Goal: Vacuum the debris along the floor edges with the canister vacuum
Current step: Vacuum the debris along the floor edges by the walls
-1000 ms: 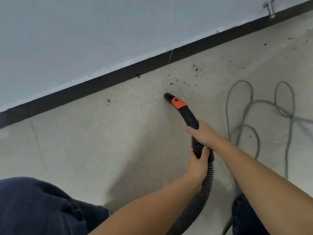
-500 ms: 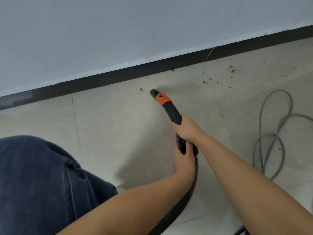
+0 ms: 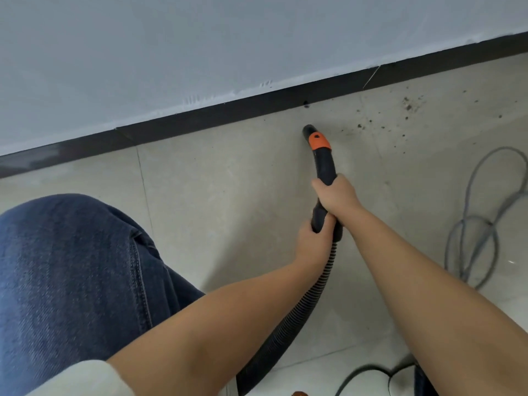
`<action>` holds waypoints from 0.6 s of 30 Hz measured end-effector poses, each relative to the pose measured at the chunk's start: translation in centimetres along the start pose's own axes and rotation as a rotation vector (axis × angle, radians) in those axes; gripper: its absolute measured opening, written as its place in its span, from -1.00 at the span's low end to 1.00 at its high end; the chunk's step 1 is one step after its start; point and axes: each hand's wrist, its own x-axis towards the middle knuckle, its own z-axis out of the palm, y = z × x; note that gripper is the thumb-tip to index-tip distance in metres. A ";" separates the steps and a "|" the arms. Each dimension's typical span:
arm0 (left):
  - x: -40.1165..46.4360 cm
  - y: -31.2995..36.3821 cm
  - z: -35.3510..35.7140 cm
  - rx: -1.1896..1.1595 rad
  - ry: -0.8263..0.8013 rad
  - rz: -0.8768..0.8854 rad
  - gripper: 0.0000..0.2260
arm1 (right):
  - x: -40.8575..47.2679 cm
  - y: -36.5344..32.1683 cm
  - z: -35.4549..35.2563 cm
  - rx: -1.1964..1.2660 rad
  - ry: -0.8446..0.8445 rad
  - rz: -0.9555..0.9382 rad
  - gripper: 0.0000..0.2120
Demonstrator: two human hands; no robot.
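Both hands gripped the black nozzle (image 3: pixel 324 164), right hand (image 3: pixel 337 195) ahead of left hand (image 3: pixel 313 241). Its long axis pointed away toward the skirting (image 3: pixel 228 115), tip near the floor. Debris (image 3: pixel 408 105) lay to the tip's right, along the skirting.

Soft, even, diffuse light fills the scene, fairly bright, with no hard glare. The vacuum wand (image 3: pixel 324 164) and both forearms cast only a faint, blurred shadow on the pale floor tiles (image 3: pixel 228 195). Wide-angle distortion bows the dark baseboard (image 3: pixel 200 121) and stretches the frame's edges. The grey cord (image 3: pixel 468 224) and the jeans-clad knee (image 3: pixel 71 267) look slightly smeared; compression softens fine detail throughout.
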 end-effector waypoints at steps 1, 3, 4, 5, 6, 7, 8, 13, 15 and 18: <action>0.3 0.2 0.3 0.035 -0.025 0.003 -0.59 | 0.3 0.3 -0.6 0.051 0.022 0.020 -0.66; 1.2 0.7 0.7 0.085 -0.059 0.016 -0.55 | 1.0 0.5 -1.3 0.117 0.044 0.037 -0.72; 1.7 1.0 0.8 0.089 -0.073 0.023 -0.56 | 1.4 0.3 -1.4 0.142 0.051 0.037 -0.74; 2.2 1.4 0.7 0.084 -0.084 0.029 -0.58 | 1.7 0.0 -1.4 0.165 0.057 0.033 -0.76; 2.7 1.6 0.6 0.079 -0.087 0.035 -0.60 | 2.1 -0.3 -1.3 0.183 0.056 0.030 -0.76; 3.2 1.9 0.3 0.075 -0.081 0.042 -0.60 | 2.5 -0.7 -0.9 0.195 0.047 0.025 -0.75; 3.6 2.0 -0.1 0.065 -0.063 0.050 -0.58 | 2.9 -1.1 -0.5 0.198 0.032 0.017 -0.75; 3.5 1.9 -1.2 -0.067 0.058 0.047 -0.58 | 2.7 -3.1 1.5 0.109 -0.107 -0.067 -0.83; 2.9 1.6 -0.7 -0.104 0.081 0.042 -0.58 | 2.1 -3.2 1.3 0.059 -0.176 -0.079 -0.85; 1.9 0.9 0.7 -0.091 0.043 0.035 -0.58 | 1.7 -1.9 -0.3 0.045 -0.201 -0.054 -0.84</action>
